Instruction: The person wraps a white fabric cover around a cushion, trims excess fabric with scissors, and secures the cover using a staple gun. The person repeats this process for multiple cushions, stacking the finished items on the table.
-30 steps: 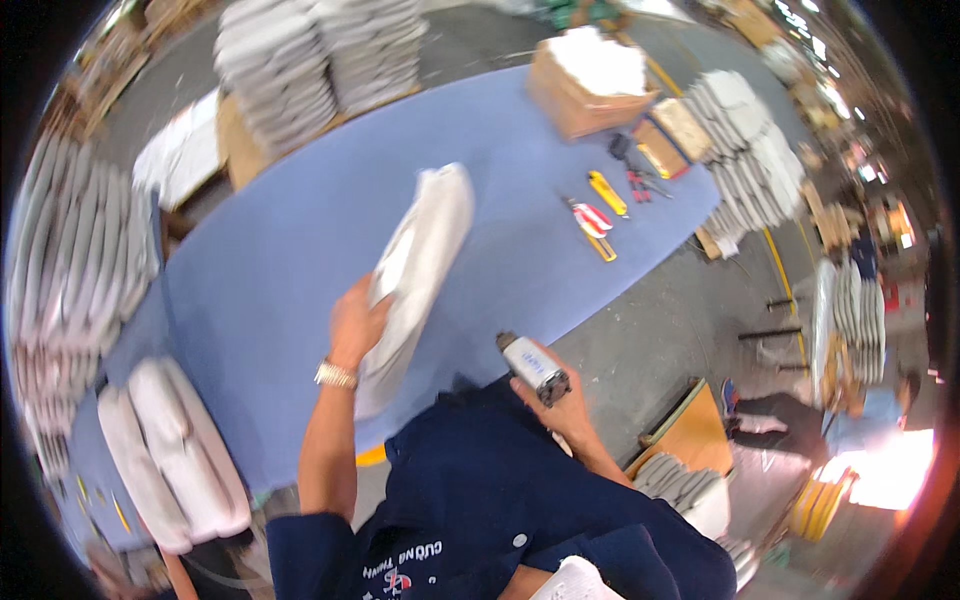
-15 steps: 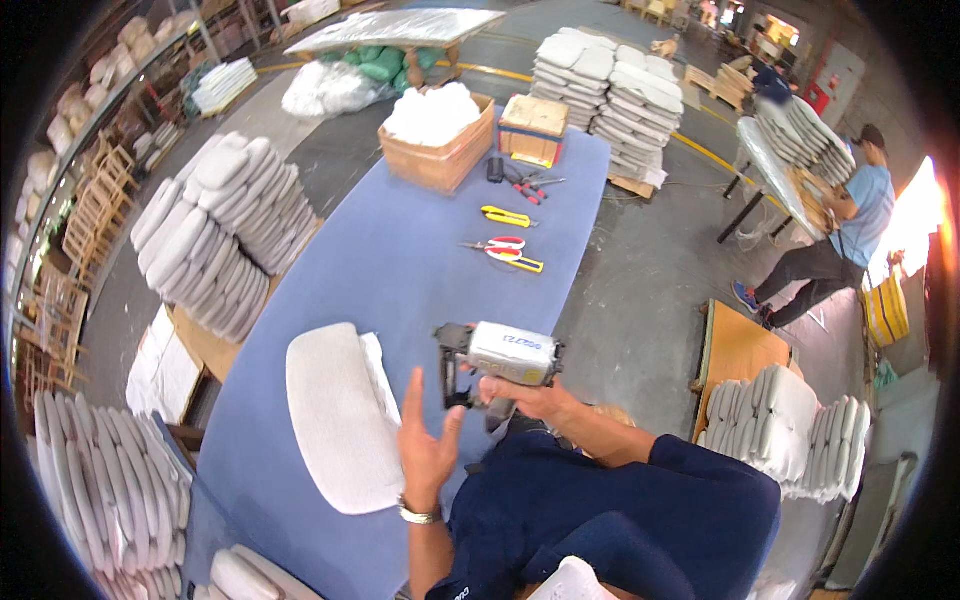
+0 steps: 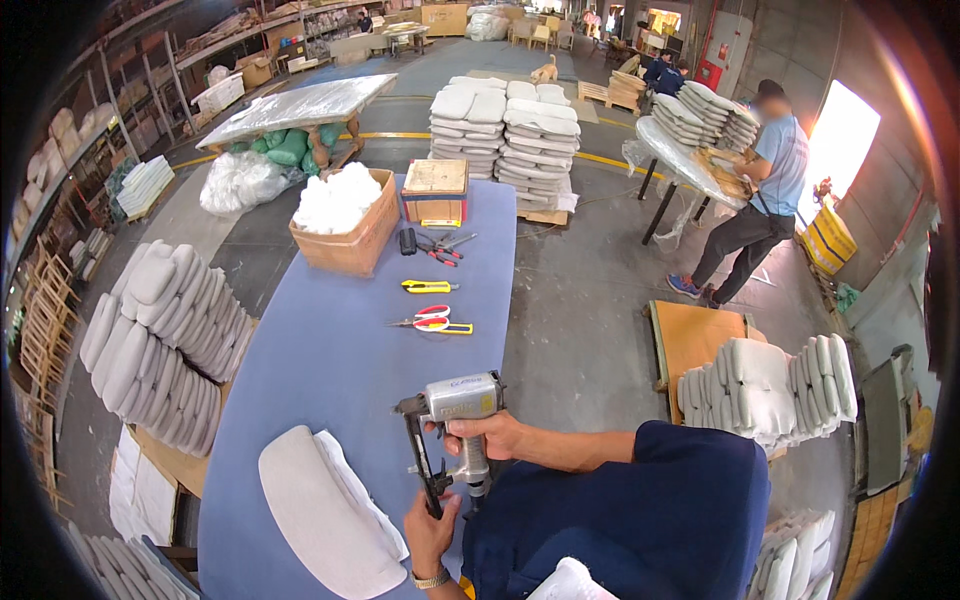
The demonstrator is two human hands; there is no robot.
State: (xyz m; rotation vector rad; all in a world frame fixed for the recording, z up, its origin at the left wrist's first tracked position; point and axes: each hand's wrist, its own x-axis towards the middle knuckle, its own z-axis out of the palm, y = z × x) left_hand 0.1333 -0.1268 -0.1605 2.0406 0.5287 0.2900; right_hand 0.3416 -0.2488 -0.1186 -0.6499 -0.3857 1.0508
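Observation:
A silver and black pneumatic staple gun [image 3: 464, 398] is held up over the near right edge of the blue-covered table [image 3: 340, 375]. My right hand [image 3: 492, 436] is wrapped round its grip. At the low end of the gun's black magazine, my left hand [image 3: 428, 532] has its thumb and fingers closed on that end; the fingertips are partly hidden. Left of my left hand, a pale grey upholstered cushion [image 3: 318, 510] with a white edge piece lies flat on the table.
Farther up the table lie red-handled scissors [image 3: 433, 318], a yellow cutter [image 3: 428, 287] and pliers [image 3: 440, 250]. A carton of white stuffing [image 3: 350, 235] and a smaller box [image 3: 436, 190] stand at its far end. Cushion stacks [image 3: 165, 340] flank the table. A co-worker [image 3: 770, 170] stands at another table.
My left hand has moved from open beside the staple gun to its magazine end. The gun's magazine now slants downward. My view has tilted up, showing more of the far room.

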